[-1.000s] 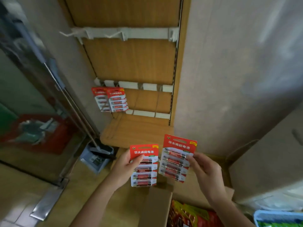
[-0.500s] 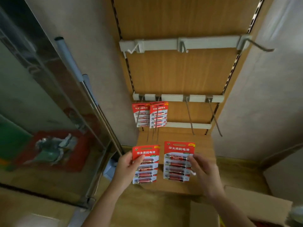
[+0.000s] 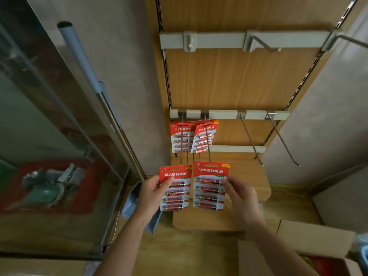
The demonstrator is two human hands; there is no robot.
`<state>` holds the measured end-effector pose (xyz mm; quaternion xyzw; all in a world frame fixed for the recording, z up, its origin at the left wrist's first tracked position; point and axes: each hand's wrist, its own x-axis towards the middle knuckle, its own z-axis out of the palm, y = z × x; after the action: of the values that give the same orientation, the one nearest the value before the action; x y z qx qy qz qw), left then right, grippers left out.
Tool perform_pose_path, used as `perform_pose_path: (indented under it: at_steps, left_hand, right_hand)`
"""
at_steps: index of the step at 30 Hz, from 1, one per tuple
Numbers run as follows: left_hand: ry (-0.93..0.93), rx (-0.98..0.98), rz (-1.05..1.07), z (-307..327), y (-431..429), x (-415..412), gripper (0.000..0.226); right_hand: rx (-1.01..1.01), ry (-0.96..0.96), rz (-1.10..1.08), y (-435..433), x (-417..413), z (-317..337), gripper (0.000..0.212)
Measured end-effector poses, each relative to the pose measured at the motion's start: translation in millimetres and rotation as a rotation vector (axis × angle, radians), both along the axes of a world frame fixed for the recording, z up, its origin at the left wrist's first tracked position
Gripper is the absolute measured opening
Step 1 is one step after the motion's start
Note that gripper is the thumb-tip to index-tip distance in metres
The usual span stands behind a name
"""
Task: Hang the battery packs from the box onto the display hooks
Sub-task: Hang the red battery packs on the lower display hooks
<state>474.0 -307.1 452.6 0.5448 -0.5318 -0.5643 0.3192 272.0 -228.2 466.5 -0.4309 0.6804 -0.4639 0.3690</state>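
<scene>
My left hand (image 3: 152, 193) grips a red battery pack (image 3: 177, 186) by its left edge, thumb on the front. My right hand (image 3: 242, 196) pinches a second red battery pack (image 3: 209, 184) at its right edge. Both packs are upright, side by side, just below the hook tips. Two hung battery packs (image 3: 191, 137) sit on the two left hooks of the middle rail (image 3: 223, 114). Two bare hooks (image 3: 252, 139) slant down on the right of that rail. The cardboard box (image 3: 310, 244) lies open at the lower right.
An upper rail (image 3: 219, 39) carries more bare hooks. A wooden shelf board (image 3: 249, 176) juts out below the hooks. A broom handle (image 3: 93, 82) and blue dustpan (image 3: 131, 202) lean at the left beside a glass door (image 3: 39, 136).
The view has swung toward the display and closer. Both hands have carried their packs up toward the hooks, and the box has slid to the lower right corner.
</scene>
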Motion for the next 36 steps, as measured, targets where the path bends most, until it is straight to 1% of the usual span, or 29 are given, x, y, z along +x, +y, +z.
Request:
perform_pose_path:
  at_steps: [6, 10, 15, 19, 24, 28, 32, 36]
  left_hand:
    - [0.068, 0.028, -0.058, -2.7, -12.1, -0.3, 0.019]
    - [0.099, 0.035, -0.058, -3.6, -18.6, -2.5, 0.020]
    - [0.082, 0.011, -0.090, -9.8, -28.2, -6.2, 0.021]
    - [0.050, -0.014, -0.077, -14.4, -34.3, -12.6, 0.021]
    - [0.026, -0.030, -0.061, -17.1, -48.3, -21.7, 0.022]
    - [0.043, -0.028, -0.062, -15.8, -62.2, -29.7, 0.025]
    - [0.052, -0.026, -0.077, -18.1, -71.8, -32.9, 0.021]
    - [0.053, -0.020, -0.075, -19.4, -81.1, -37.8, 0.017]
  right_hand:
    - [0.007, 0.026, -0.014, -4.1, -0.3, -4.2, 0.018]
    - [0.009, 0.020, -0.014, -7.5, -1.9, -5.8, 0.018]
    - [0.012, -0.005, -0.038, -12.5, -4.1, -10.1, 0.016]
    - [0.035, 0.005, -0.049, -18.4, -6.9, -15.9, 0.016]
    - [0.025, 0.086, -0.003, -29.7, -13.0, -21.9, 0.017]
    - [0.032, 0.069, 0.039, -30.6, -16.1, -27.8, 0.016]
    - [0.042, 0.037, 0.016, -28.9, -19.1, -37.3, 0.018]
    - [0.068, 0.062, 0.018, -43.4, -21.3, -37.3, 0.018]
